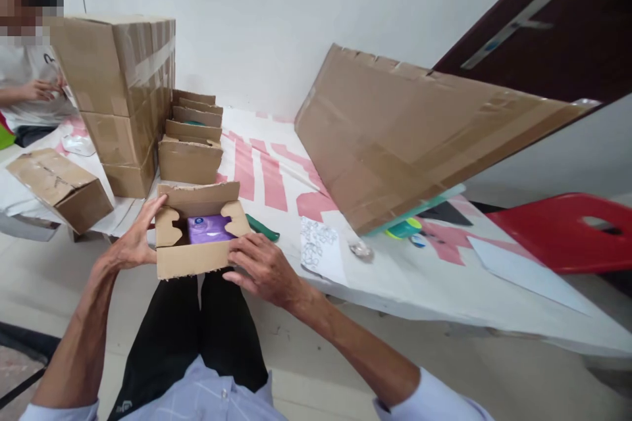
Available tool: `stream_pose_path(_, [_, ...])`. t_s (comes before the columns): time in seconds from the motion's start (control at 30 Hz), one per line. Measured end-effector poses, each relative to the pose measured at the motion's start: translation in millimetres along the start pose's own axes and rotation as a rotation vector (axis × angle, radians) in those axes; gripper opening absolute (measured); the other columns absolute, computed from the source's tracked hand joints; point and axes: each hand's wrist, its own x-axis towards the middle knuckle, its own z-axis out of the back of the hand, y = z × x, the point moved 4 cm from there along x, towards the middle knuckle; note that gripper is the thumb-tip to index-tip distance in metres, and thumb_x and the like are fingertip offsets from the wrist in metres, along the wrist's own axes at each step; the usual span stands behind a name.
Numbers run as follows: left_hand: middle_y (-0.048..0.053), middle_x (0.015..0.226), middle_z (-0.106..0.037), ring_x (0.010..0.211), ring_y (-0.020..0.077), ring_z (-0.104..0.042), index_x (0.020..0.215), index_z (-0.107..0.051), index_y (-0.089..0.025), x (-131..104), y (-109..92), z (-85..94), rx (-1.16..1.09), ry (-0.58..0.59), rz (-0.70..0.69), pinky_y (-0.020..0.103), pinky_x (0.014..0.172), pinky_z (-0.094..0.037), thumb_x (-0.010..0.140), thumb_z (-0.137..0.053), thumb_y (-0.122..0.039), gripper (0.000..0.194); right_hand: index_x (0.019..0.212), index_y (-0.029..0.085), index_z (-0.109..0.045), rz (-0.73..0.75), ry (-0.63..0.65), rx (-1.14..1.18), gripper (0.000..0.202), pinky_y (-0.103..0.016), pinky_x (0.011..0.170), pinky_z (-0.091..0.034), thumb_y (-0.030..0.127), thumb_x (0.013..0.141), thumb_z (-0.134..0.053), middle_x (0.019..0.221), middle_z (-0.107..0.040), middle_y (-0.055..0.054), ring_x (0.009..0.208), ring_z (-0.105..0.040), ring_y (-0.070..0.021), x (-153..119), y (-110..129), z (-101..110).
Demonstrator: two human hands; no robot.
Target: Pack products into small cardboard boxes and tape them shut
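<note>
An open cardboard box [192, 262] is at the table's near edge, its flaps raised and a purple packet [210, 229] inside. My left hand [139, 237] grips the box's left side, thumb low and fingers at the upper corner. At the right front corner, my right hand [261, 268] holds the box with its fingers against the wall. A green tool [264, 228], partly hidden, lies just right of the box.
Small open boxes [190, 161] stand in a row behind, beside stacked large cartons [131, 92]. A closed carton [62, 187] lies left. Large leaning cardboard [395, 138], a patterned sheet [320, 247] and a red chair [563, 230] are right. A person sits far left.
</note>
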Motion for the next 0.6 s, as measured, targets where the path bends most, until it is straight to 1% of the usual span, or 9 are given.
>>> stream_pose_path(0.1, [0.017,0.175,-0.020,0.160,0.0463,-0.027,0.170,-0.018,-0.032,-2.4,3.6,4.8,-0.047,0.061,-0.004,0.064,0.119,-0.045,0.077,-0.085,-0.049,0.116,0.088,0.021,-0.067,-0.112,0.019,0.116,0.019,-0.036,0.087,-0.051,0.024,0.105,-0.058,0.094,-0.071,-0.008,0.093,-0.064,-0.0225,11.1,-12.6,-6.6])
stream_pose_path(0.17, [0.014,0.178,-0.017,0.162,0.0449,-0.024,0.170,-0.021,-0.033,-4.5,8.2,8.0,-0.130,0.090,0.007,0.062,0.121,-0.044,0.081,-0.080,-0.051,0.109,0.091,0.021,-0.069,-0.177,0.072,0.146,0.019,-0.036,0.088,-0.052,0.022,0.105,-0.055,0.096,-0.071,-0.009,0.095,-0.064,-0.0227,22.8,-21.3,-12.2])
stream_pose_path(0.27, [0.013,0.179,-0.016,0.162,0.0460,-0.024,0.168,-0.028,-0.033,-6.2,12.5,8.3,-0.229,0.087,0.035,0.062,0.120,-0.045,0.083,-0.076,-0.062,0.102,0.090,0.020,-0.071,-0.223,0.234,0.201,0.025,-0.034,0.087,-0.051,0.023,0.106,-0.052,0.094,-0.071,-0.008,0.092,-0.065,-0.0215,40.3,-29.5,-20.9])
stream_pose_path(0.33, [0.015,0.178,-0.018,0.161,0.0482,-0.026,0.168,-0.029,-0.032,-5.9,11.0,5.2,-0.215,0.050,0.053,0.064,0.118,-0.046,0.079,-0.080,-0.067,0.109,0.092,0.020,-0.073,-0.236,0.338,0.228,0.026,-0.033,0.086,-0.051,0.023,0.107,-0.051,0.094,-0.073,-0.007,0.090,-0.066,-0.0200,51.5,-34.2,-24.7])
stream_pose_path(0.4, [0.017,0.177,-0.018,0.160,0.0493,-0.026,0.169,-0.026,-0.031,-4.9,6.7,0.5,-0.154,0.013,0.071,0.065,0.118,-0.047,0.069,-0.088,-0.068,0.123,0.101,0.020,-0.075,-0.229,0.421,0.186,0.019,-0.032,0.087,-0.050,0.026,0.105,-0.058,0.101,-0.075,-0.007,0.094,-0.069,-0.0203,63.7,-39.8,-27.5])
stream_pose_path(0.47, [0.019,0.177,-0.017,0.160,0.0492,-0.025,0.170,-0.022,-0.029,-3.7,1.9,-4.2,-0.100,-0.001,0.087,0.065,0.119,-0.045,0.063,-0.093,-0.066,0.134,0.108,0.019,-0.076,-0.214,0.525,0.077,0.015,-0.032,0.086,-0.051,0.029,0.100,-0.069,0.109,-0.077,-0.009,0.100,-0.071,-0.0227,76.4,-46.2,-32.6])
stream_pose_path(0.53, [0.020,0.176,-0.017,0.161,0.0486,-0.025,0.170,-0.020,-0.027,-3.0,-1.6,-7.2,-0.082,0.004,0.094,0.065,0.120,-0.043,0.064,-0.092,-0.066,0.134,0.107,0.017,-0.078,-0.210,0.656,-0.050,0.020,-0.033,0.082,-0.052,0.030,0.092,-0.078,0.111,-0.078,-0.013,0.101,-0.073,-0.0268,87.0,-52.2,-40.9])
stream_pose_path(0.6, [0.021,0.176,-0.018,0.161,0.0481,-0.024,0.170,-0.021,-0.026,-3.1,-2.8,-8.3,-0.082,0.011,0.096,0.064,0.120,-0.043,0.065,-0.091,-0.066,0.133,0.104,0.014,-0.079,-0.212,0.777,-0.154,0.022,-0.034,0.079,-0.052,0.028,0.087,-0.083,0.108,-0.078,-0.017,0.100,-0.075,-0.0307,94.1,-56.3,-50.4])
